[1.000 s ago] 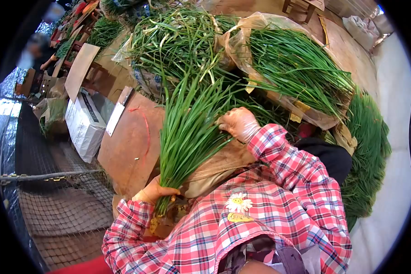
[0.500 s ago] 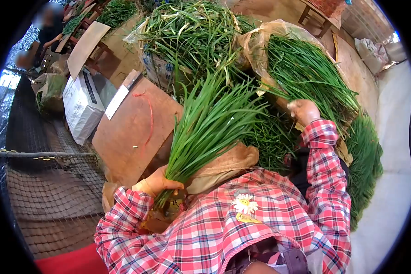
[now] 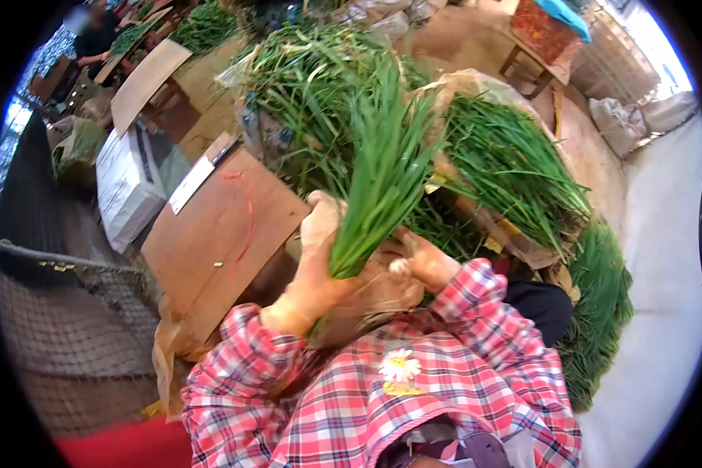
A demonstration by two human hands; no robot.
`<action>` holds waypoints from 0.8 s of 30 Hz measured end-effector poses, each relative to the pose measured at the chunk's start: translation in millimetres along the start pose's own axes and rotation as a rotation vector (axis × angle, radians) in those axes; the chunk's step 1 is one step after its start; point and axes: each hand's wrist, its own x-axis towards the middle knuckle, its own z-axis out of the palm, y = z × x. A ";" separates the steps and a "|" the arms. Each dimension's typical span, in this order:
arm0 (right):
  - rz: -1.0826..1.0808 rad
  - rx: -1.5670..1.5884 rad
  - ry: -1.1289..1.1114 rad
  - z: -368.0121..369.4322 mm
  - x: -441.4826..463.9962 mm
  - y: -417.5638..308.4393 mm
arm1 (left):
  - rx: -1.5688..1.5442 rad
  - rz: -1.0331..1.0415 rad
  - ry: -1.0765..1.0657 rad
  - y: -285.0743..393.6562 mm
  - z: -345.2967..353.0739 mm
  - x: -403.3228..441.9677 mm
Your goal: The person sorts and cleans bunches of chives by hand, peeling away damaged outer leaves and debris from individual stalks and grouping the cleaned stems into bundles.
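A bunch of long green garlic chives (image 3: 378, 187) stands upright in front of my chest, leaves fanning upward. My left hand (image 3: 312, 269) is wrapped round its lower part, the thumb across the stems. Close on the right side of the bunch is my right hand (image 3: 427, 261), its fingers curled in; what they hold, if anything, is hidden. Beneath the hands lies brownish sacking (image 3: 378, 300) across my lap. Beyond the bunch rises a large heap of loose green stalks (image 3: 312, 86).
To the left a brown board (image 3: 210, 226) bears a knife (image 3: 195, 181) and a red string (image 3: 249, 226). A white box (image 3: 125, 187) stands beyond it. At right, more chives (image 3: 515, 164) lie on an open sack, with another pile (image 3: 600, 304) nearer. A person (image 3: 97, 39) sits far left.
My right hand has come from the chives on the right sack to the side of the held bunch. My left hand has moved up and right with the bunch, now more upright.
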 end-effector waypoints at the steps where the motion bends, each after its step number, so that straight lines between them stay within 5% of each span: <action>1: -0.021 0.078 0.117 -1.2 5.8 4.7 | 0.117 0.135 0.031 8.3 18.1 12.3; 3: -0.013 0.264 0.442 7.7 10.9 -1.3 | 0.319 0.039 0.026 9.3 57.5 31.7; 6: -0.097 0.334 0.466 -28.1 6.1 -1.1 | 0.213 -0.006 -0.142 11.0 90.1 53.3; 12: -0.027 0.301 0.446 -71.4 -22.3 -23.8 | 0.037 0.322 -0.259 16.5 102.9 49.8; 15: -0.028 0.247 0.480 -82.2 -37.2 -32.1 | -0.256 0.232 -0.326 12.0 89.5 52.3; 20: 0.047 -0.020 0.329 -108.1 -53.5 -39.7 | -0.669 -0.113 -0.142 19.3 59.2 74.2; 24: 0.188 -0.153 0.369 -113.7 -68.0 -34.5 | -0.549 0.204 0.211 36.7 30.0 96.6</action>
